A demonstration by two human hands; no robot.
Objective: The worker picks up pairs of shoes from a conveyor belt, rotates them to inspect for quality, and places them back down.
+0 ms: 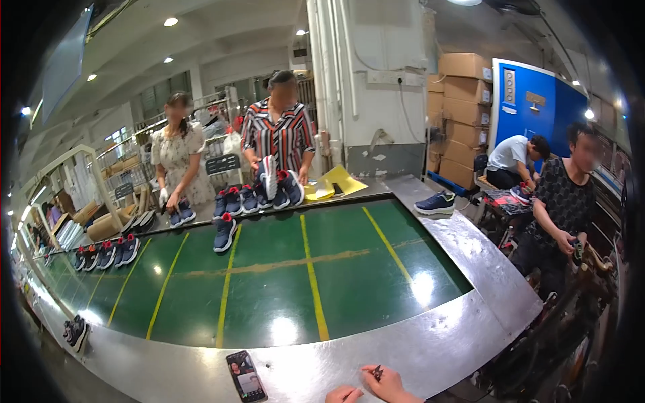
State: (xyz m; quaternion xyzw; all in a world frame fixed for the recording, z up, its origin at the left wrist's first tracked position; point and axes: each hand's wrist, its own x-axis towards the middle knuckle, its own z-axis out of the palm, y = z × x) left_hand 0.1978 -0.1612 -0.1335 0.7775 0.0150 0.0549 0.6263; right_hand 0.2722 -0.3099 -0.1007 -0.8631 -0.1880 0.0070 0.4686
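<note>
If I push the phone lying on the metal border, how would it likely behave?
The phone lies flat with its screen up, so it would probably slide rather than roll or tip. The metal border looks smooth and shiny, so sliding may be easy. Its slab-like body suggests stiffness, but the glassy screen may be fragile.

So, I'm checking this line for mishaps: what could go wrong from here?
The phone lies on the metal rim, left of the left hand; a stray sweep might knock it. The navy shoe at the far right corner sits near the rim's outer edge, so a bump could tip it off. The small dark object in the right hand might be dropped.
</note>
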